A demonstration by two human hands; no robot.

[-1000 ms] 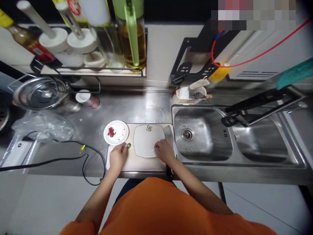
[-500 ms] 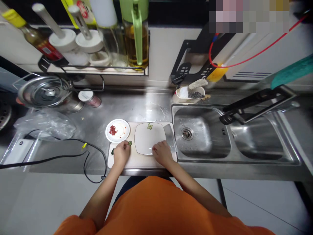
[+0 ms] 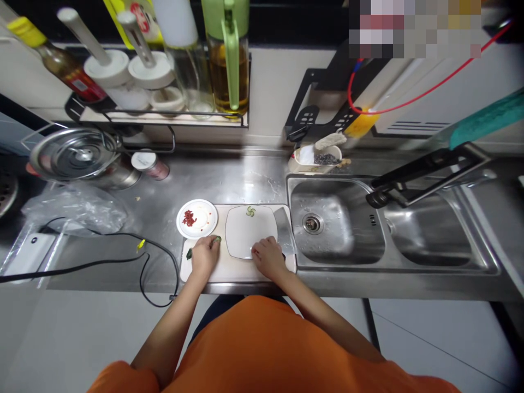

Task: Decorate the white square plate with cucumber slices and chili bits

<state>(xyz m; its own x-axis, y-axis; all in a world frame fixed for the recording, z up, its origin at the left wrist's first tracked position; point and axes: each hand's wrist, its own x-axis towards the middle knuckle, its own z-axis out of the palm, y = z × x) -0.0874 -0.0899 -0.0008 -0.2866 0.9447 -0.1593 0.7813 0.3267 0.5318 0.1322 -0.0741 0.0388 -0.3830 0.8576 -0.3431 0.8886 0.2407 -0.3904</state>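
My left hand [image 3: 206,256] is closed over the left part of the cutting board [image 3: 233,271], fingertips pinched on a cucumber piece [image 3: 218,239]. A dark green piece [image 3: 189,254] shows left of that hand. My right hand [image 3: 269,258] is at the lower right edge of a squarish white plate [image 3: 245,237], fingers bent together; what they hold, if anything, is hidden. Near the plate's far edge lie several cucumber slices [image 3: 250,211] in a curved pattern. A knife [image 3: 283,225] lies along the board's right side, partly behind my right hand.
A round white plate [image 3: 201,231] with chopped red bits overlaps the board's far left corner. At right is a double sink [image 3: 339,256] with a black faucet [image 3: 393,185]. Left are a cable [image 3: 123,261], a plastic bag [image 3: 77,210] and a lidded pot [image 3: 82,155]. Bottles fill the rack [image 3: 172,121].
My right hand has shifted slightly left along the plate's near edge. My left hand has moved a little to the right, still at the cucumber piece.
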